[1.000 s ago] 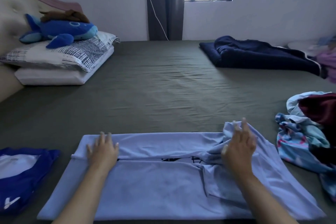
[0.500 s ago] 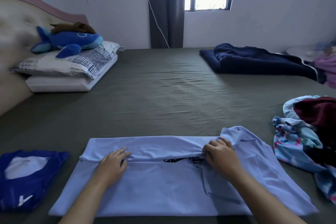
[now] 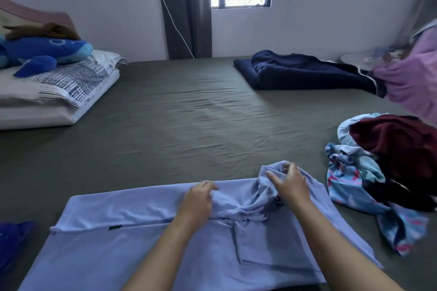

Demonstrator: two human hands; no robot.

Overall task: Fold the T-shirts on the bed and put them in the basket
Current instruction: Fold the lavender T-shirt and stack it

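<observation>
A light lavender T-shirt (image 3: 123, 243) lies spread sideways on the grey-green bed sheet (image 3: 189, 125) in front of me, its far side folded in. My left hand (image 3: 198, 201) grips the folded far edge near the middle, fingers curled into the cloth. My right hand (image 3: 289, 184) holds the bunched sleeve and shoulder cloth at the shirt's right end, lifted slightly off the bed. A heap of unfolded shirts (image 3: 383, 172), patterned light blue and dark maroon, sits to the right. No basket is in view.
A blue garment (image 3: 11, 241) lies at the left edge. Pillows (image 3: 54, 97) with a blue plush whale (image 3: 45, 52) are at far left. A navy blanket (image 3: 307, 73) and pink cloth (image 3: 411, 80) lie at far right. A window and curtain stand behind.
My left hand slid right along the folded edge toward the middle. My right hand moved farther out and gathered the sleeve cloth into a raised bunch. The view shifted rightward.
</observation>
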